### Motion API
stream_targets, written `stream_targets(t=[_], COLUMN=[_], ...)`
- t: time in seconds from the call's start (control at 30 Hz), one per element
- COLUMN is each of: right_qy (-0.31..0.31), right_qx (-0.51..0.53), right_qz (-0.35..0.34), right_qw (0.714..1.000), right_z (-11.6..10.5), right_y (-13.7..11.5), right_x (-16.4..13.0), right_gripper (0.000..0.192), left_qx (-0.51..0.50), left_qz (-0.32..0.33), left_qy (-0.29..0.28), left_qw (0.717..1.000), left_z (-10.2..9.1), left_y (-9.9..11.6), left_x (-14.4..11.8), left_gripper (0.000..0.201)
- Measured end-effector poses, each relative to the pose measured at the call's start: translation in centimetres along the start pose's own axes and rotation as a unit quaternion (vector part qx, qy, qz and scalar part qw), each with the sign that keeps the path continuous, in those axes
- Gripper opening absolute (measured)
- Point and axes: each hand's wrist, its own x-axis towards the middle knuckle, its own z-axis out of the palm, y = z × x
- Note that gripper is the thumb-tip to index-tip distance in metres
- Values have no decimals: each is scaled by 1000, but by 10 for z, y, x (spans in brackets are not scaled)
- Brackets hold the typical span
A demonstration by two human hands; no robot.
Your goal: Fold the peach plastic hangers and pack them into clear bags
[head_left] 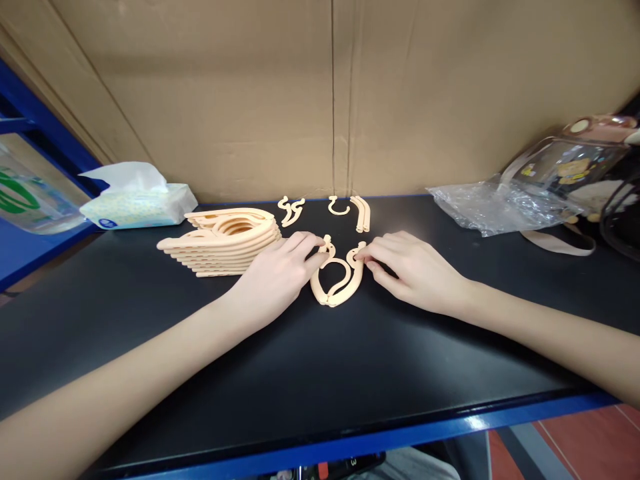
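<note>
Both hands work on one folding plastic hanger (pixel 336 280) lying flat near the middle of the black table (pixel 300 373), slightly toward its back edge. The left hand (pixel 277 273) pinches the left upper end of the hanger between thumb and forefinger, the other fingers curled loosely on the table; the right hand (pixel 415 270) pinches the right upper end in the same way, its remaining fingers lying together and bent. The two curved halves are joined at the bottom and stand apart at the top, so the step in hand appears to be closing or fitting the two ends together (a judgement from the grip alone). The next move would call for a steady inward press from both sides while the ends are kept level. Both forearms lie low over the table, coming in from its front corners, wrists nearly flat. A stack of like hangers (pixel 225 243) rests toward the back left, just beside the left hand; loose hook pieces (pixel 340 208) lie along the back edge.
</note>
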Motion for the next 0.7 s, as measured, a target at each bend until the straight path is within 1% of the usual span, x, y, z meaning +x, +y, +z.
stream_targets(t=[0.07, 0.27, 0.47, 0.57, 0.7], right_qy=[1, -6, 2, 3, -12], right_qx=[-4, -13, -23, -11, 21], right_qz=[-1, -6, -4, 3, -7], right_qw=[1000, 1000, 1000, 1000, 1000], right_z=[0, 0, 0, 0, -1], right_y=[0, -1, 1, 2, 3], right_x=[0, 1, 1, 2, 3], right_gripper=[21, 22, 20, 20, 25], left_qx=[-9, -23, -50, -82, -163], left_qz=[0, 32, 30, 24, 7], left_qy=[2, 9, 11, 15, -4], left_qw=[1000, 999, 998, 996, 987], left_z=[-1, 0, -2, -3, -4], left_y=[0, 0, 3, 5, 8], left_x=[0, -1, 1, 1, 0], left_gripper=[37, 37, 37, 41, 44])
